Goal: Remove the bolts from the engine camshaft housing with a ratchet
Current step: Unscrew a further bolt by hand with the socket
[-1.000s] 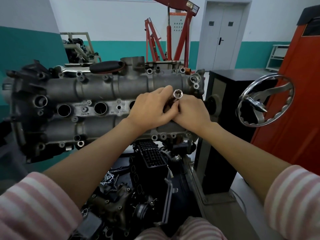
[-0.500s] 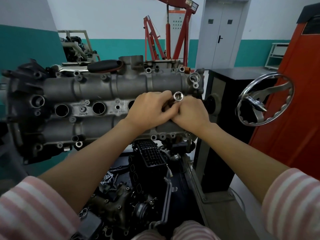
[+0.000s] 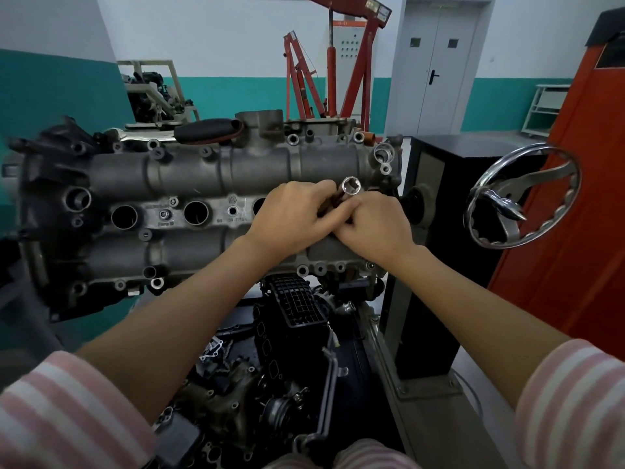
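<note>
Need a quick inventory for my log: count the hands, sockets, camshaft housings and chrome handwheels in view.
Hands: 2 (left hand, right hand)
Socket: 1
Camshaft housing: 1
Handwheel: 1
Total: 5

We note the engine stand (image 3: 399, 336), its chrome handwheel (image 3: 522, 198) at right, carrying the camshaft housing (image 3: 169, 184); below, apparently loose gaskets (image 3: 213, 350).

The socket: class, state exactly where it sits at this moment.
In the head view the socket sits right of centre, open end toward the camera, sticking up between the left hand and right hand, over the camshaft housing.
</note>
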### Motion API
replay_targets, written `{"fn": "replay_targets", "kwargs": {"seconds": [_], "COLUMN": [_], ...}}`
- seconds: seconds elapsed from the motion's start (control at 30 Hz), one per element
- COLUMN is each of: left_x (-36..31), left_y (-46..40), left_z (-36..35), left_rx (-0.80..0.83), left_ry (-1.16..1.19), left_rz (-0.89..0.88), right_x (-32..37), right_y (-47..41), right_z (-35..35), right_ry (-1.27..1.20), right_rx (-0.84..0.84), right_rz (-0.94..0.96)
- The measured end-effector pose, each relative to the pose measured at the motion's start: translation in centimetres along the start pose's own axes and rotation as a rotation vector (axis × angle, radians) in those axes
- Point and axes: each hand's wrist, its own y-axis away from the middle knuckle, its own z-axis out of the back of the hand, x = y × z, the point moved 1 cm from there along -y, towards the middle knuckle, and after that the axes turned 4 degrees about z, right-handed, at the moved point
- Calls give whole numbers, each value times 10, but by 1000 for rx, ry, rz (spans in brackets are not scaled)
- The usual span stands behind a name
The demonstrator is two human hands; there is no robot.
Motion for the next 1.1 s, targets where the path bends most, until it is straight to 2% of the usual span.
{"fn": "replay_targets", "kwargs": {"seconds": [0.17,0.37,0.57,0.77,0.97,1.1], "left_x": [-4,0,-5,-4,-3,-5], "left_y": [2,0,3,3,2,3], "left_z": [-1,-1,1,0,2,3], "left_rx": [-58,-50,-21,-34,2,-12], "left_ry": [-57,-39,-45,-45,-23,-22], "left_rz": [-4,30,-12,28,28,3], "right_x": [0,-2,5,0,2,3], "right_y": [-3,-2,1,-3,1,1], "right_z": [-2,-3,2,-2,0,1], "right_ry": [79,68,-23,45,3,-15], "right_rx": [84,-9,-19,53,-41,-26], "right_rz": [-50,13,16,-43,-9,4]}}
